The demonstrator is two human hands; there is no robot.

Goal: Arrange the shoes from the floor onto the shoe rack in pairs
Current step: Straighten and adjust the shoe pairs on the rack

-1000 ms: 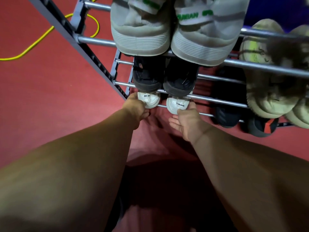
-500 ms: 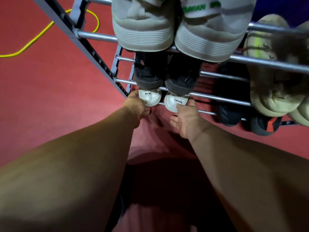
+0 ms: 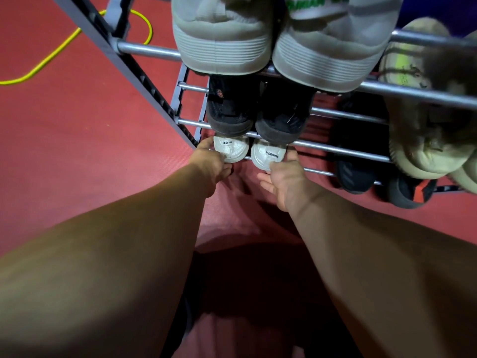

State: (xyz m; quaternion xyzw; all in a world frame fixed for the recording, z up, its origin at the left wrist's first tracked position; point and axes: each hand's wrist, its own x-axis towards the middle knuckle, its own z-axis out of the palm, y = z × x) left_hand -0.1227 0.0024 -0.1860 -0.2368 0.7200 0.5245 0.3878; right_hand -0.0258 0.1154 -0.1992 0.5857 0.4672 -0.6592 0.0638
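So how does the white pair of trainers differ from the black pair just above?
The white pair sits one rack tier below the black pair. White heels carry printed lettering; black heels show none. The left hand and right hand touch the white pair, not the black pair. Both pairs stand side by side, heels outward.

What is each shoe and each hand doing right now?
Left white shoe, on rack's lowest shelf, heel out.
Right white shoe, beside it, heel out.
Left hand, grips left white shoe's heel.
Right hand, thumb touches right white shoe, fingers straight.
Black shoes, paired, one shelf up.
Grey shoes, paired, top shelf.
Tan shoes, on rack, at right.
Cable, lying on floor.
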